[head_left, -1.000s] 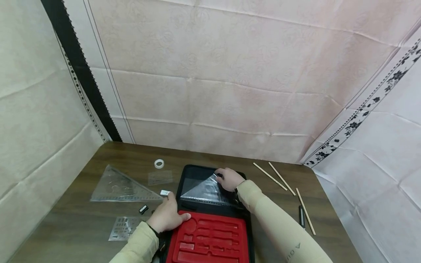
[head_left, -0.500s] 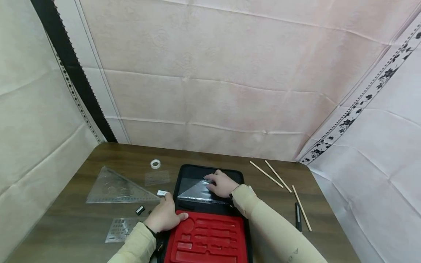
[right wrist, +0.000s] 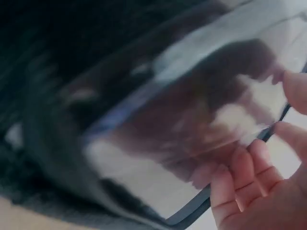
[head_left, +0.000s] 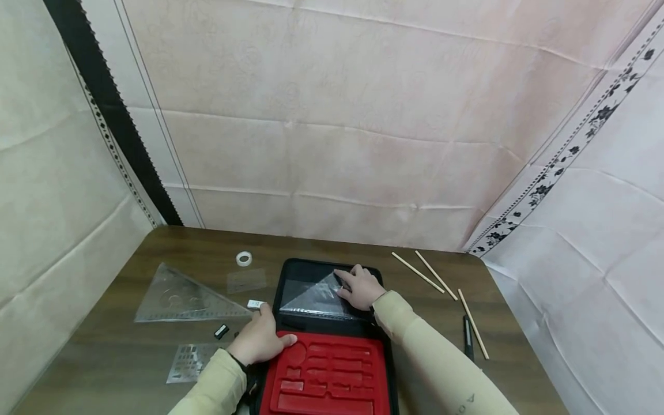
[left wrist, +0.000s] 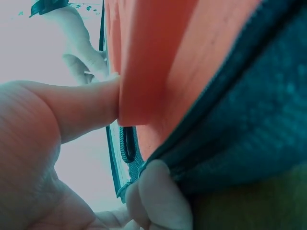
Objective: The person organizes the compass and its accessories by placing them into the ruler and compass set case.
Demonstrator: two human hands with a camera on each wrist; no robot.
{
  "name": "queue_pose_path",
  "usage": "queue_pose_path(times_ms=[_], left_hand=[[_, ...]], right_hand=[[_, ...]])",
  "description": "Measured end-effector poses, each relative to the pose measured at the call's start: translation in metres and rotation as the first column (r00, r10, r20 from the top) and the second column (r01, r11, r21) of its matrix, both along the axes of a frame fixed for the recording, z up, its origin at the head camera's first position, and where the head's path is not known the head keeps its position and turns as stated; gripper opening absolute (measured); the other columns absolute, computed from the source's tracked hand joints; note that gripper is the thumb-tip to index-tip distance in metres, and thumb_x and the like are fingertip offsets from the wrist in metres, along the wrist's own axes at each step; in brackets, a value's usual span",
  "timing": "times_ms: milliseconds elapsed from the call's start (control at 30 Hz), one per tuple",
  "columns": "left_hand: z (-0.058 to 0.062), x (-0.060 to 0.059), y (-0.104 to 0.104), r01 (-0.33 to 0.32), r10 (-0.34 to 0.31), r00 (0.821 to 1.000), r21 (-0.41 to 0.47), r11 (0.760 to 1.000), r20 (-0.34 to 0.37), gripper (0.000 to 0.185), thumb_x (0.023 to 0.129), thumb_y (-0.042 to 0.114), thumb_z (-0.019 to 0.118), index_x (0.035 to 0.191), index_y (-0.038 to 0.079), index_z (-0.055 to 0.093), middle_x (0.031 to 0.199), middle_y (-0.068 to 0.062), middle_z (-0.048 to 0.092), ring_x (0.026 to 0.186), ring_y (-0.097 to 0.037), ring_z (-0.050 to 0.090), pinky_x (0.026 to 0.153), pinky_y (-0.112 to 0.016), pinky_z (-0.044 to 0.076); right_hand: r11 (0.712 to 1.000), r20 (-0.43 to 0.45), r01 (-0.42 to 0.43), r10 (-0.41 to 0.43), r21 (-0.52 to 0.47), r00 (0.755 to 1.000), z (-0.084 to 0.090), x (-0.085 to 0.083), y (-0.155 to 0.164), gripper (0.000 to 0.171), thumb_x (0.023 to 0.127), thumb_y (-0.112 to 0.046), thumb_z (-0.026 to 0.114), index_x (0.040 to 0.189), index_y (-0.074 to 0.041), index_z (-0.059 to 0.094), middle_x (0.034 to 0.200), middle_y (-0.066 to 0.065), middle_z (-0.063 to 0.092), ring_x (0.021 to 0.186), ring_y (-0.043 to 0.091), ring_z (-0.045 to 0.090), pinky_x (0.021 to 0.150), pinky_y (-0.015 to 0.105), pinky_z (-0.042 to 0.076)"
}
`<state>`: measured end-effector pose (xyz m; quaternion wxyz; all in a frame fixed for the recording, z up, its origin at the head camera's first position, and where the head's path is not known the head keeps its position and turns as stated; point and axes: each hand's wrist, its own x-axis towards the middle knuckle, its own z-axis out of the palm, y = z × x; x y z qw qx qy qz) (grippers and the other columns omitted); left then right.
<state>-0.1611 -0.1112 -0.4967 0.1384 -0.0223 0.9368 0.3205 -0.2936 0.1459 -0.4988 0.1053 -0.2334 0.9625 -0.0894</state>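
A black zip case (head_left: 284, 288) lies open on the brown table, its near half filled by a red foam tray (head_left: 332, 374) with empty cut-outs. In the far half lies a clear set square (head_left: 313, 301). My right hand (head_left: 360, 286) rests palm down on that set square's right corner, fingers stretched toward its tip; the right wrist view shows the fingertips (right wrist: 242, 167) at the clear plate's (right wrist: 182, 139) edge. My left hand (head_left: 259, 340) grips the case's left edge, thumb (left wrist: 81, 108) against the red foam (left wrist: 158, 62) and a finger curled under the zip rim (left wrist: 230, 143).
Left of the case lie a large clear set square (head_left: 181, 297), a tape roll (head_left: 244, 258), a small clear plate (head_left: 246, 280), a white eraser (head_left: 255, 304), a black sharpener (head_left: 221, 331) and a stencil (head_left: 189, 360). On the right lie wooden sticks (head_left: 417, 272) and a black pen (head_left: 468, 337).
My right hand has slid a little over the clear set square, which now lies flatter in the case's far half. The left hand has kept its grip on the case edge.
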Motion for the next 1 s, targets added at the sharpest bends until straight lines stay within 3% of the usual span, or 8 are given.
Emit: queue_pose_path(times_ms=[167, 367, 500, 667, 867, 1000], left_hand=[[0.001, -0.004, -0.001, 0.011, -0.011, 1.000, 0.003, 1.000, 0.013, 0.106, 0.077, 0.044, 0.079, 0.139, -0.018, 0.019, 0.127, -0.040, 0.041, 0.110, -0.049, 0.052, 0.092, -0.058, 0.041], [-0.002, -0.002, -0.003, 0.007, -0.008, 1.000, 0.018, 1.000, 0.020, 0.105, 0.077, 0.043, 0.080, 0.139, -0.018, 0.020, 0.126, -0.040, 0.042, 0.108, -0.049, 0.053, 0.091, -0.058, 0.042], [-0.001, -0.003, -0.002, 0.023, -0.023, 1.000, 0.019, 1.000, -0.013, 0.102, 0.077, 0.043, 0.079, 0.137, -0.017, 0.023, 0.123, -0.039, 0.044, 0.104, -0.047, 0.056, 0.088, -0.058, 0.044], [0.002, -0.005, -0.001, 0.036, -0.035, 0.998, 0.026, 0.999, -0.054, 0.100, 0.079, 0.043, 0.078, 0.137, -0.018, 0.023, 0.124, -0.039, 0.044, 0.107, -0.048, 0.054, 0.089, -0.056, 0.044], [0.002, -0.001, -0.006, 0.047, -0.042, 0.996, 0.061, 0.997, -0.080, 0.102, 0.079, 0.042, 0.079, 0.137, -0.021, 0.023, 0.129, -0.042, 0.041, 0.118, -0.050, 0.048, 0.094, -0.056, 0.041], [0.001, 0.000, -0.010, 0.068, -0.061, 0.995, 0.078, 0.995, -0.081, 0.100, 0.078, 0.043, 0.079, 0.136, -0.020, 0.028, 0.127, -0.039, 0.045, 0.118, -0.047, 0.049, 0.093, -0.055, 0.041]], right_hand=[[0.999, -0.002, -0.016, 0.016, 0.044, 1.000, -0.007, -0.002, 0.002, 0.054, 0.098, -0.043, 0.053, 0.149, -0.031, 0.037, 0.110, 0.005, 0.038, 0.096, 0.022, 0.038, 0.088, 0.041, 0.032], [1.000, -0.009, -0.009, 0.009, 0.030, 1.000, -0.010, -0.001, 0.000, 0.054, 0.098, -0.043, 0.053, 0.148, -0.032, 0.038, 0.109, 0.005, 0.037, 0.096, 0.024, 0.039, 0.087, 0.042, 0.032], [0.999, 0.010, 0.022, -0.022, 0.046, 1.000, -0.007, -0.003, 0.001, 0.055, 0.097, -0.044, 0.053, 0.148, -0.033, 0.037, 0.112, 0.006, 0.038, 0.100, 0.024, 0.040, 0.092, 0.043, 0.033], [0.998, 0.013, 0.067, -0.067, -0.010, 0.998, 0.002, -0.004, 0.006, 0.055, 0.096, -0.044, 0.056, 0.146, -0.029, 0.040, 0.121, 0.008, 0.041, 0.109, 0.025, 0.042, 0.096, 0.044, 0.033], [0.998, -0.046, 0.038, -0.040, -0.054, 0.998, 0.011, 0.015, 0.020, 0.059, 0.090, -0.043, 0.066, 0.139, -0.016, 0.050, 0.119, 0.013, 0.048, 0.108, 0.029, 0.045, 0.091, 0.046, 0.038], [0.997, -0.061, 0.077, -0.079, -0.026, 0.995, 0.013, 0.027, 0.030, 0.065, 0.082, -0.049, 0.073, 0.134, -0.013, 0.055, 0.118, 0.014, 0.049, 0.109, 0.031, 0.046, 0.092, 0.048, 0.038]])
